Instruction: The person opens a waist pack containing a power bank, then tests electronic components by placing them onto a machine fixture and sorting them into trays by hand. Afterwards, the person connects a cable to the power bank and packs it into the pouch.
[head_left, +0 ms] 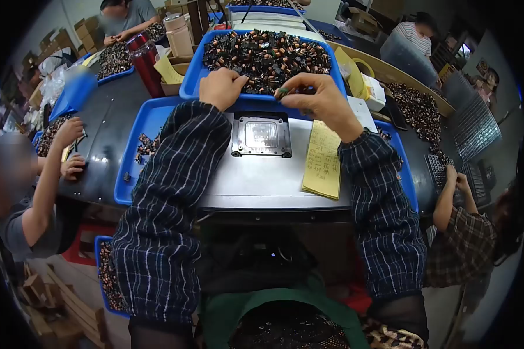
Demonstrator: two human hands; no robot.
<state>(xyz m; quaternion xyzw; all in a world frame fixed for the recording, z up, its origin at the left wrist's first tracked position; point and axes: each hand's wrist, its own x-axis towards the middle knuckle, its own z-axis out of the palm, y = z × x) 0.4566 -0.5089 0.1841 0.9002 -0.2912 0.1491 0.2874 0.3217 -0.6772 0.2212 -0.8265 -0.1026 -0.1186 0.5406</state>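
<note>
My right hand [323, 102] pinches a small dark electronic part [281, 92] with a bit of green on it, at the front rim of a blue tray [187, 87]. Heaped in that tray are many small black-and-copper parts [268, 55] that look like wound coils. My left hand [221, 88] is at the tray's front left, its fingers curled and the thumb close to the forefinger; what they hold, if anything, is hidden. Below and between both hands, a square metal fixture [261, 135] with a raised frame lies on the silver work plate [244, 183].
A yellow notepad [322, 160] with handwriting lies right of the fixture. Blue trays [135, 131] flank the plate, the left one with a few parts. A red bottle [144, 64] and a beige cup [179, 38] stand back left. Co-workers sit on both sides.
</note>
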